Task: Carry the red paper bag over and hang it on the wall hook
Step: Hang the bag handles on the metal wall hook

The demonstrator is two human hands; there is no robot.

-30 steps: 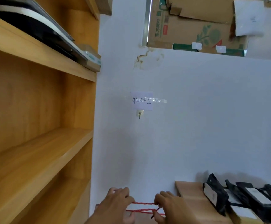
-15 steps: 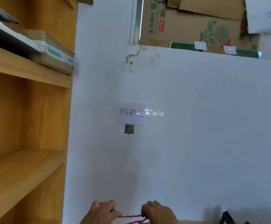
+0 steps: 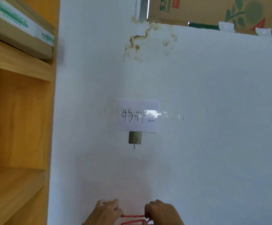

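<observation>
A small metal wall hook on a square plate sits on the white wall, just under a taped paper label. At the bottom edge, my left hand and my right hand each pinch the red twisted cord handles of the red paper bag, stretching them taut between them. The hands are well below the hook and a little apart from the wall. The bag's body is out of frame below.
A wooden shelving unit stands flush against the wall on the left, with flat boxes on its upper shelf. Cardboard boxes sit on the ledge at the top right.
The view has closed in on the wall and hook, which now sits nearer the frame's centre. Both hands keep holding the cords stretched at the bottom edge. The table with black bags has left the view.
</observation>
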